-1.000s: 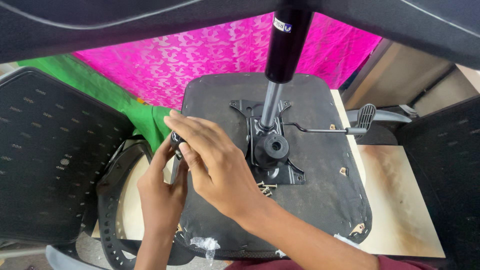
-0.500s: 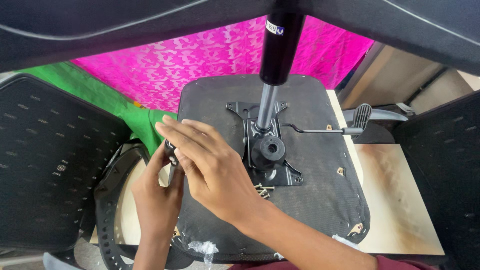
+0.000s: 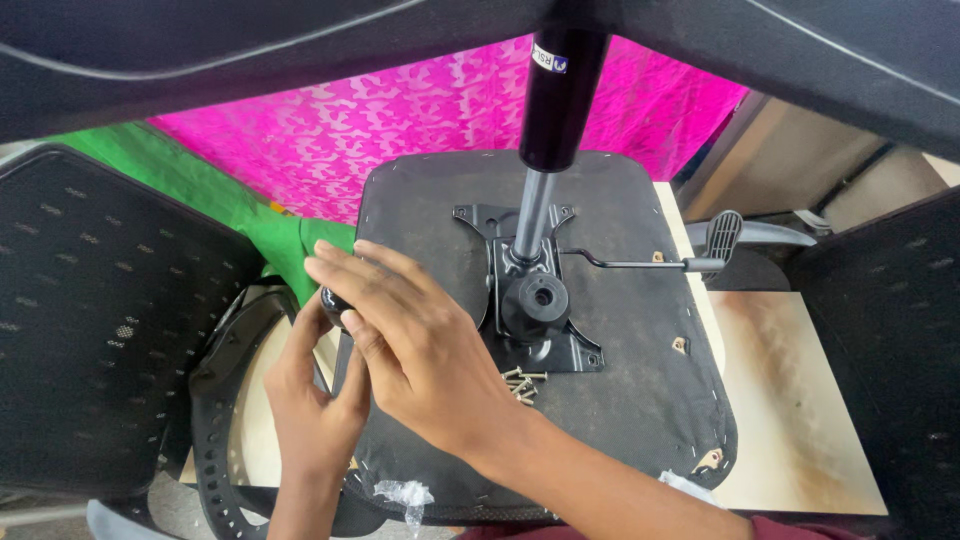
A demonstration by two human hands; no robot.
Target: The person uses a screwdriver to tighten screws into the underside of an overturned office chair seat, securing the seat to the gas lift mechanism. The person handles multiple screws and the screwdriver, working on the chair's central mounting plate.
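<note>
An upturned black chair seat lies on a light table, its metal mechanism plate and gas-lift cylinder standing up from the middle. My right hand reaches across the seat's left edge, fingers bent over a small black part. Just below it, my left hand grips the same spot from the side, next to a black armrest. What exactly the fingers hold is mostly hidden. Several loose screws lie on the seat by the plate.
A lever with a black paddle handle sticks out right of the mechanism. Black mesh chair backs stand at left and right. Pink and green cloth hang behind. Bare tabletop shows at the right.
Both hands have stayed at the seat's left edge with only small finger shifts. The view has drifted slightly; the seat and cylinder keep their places.
</note>
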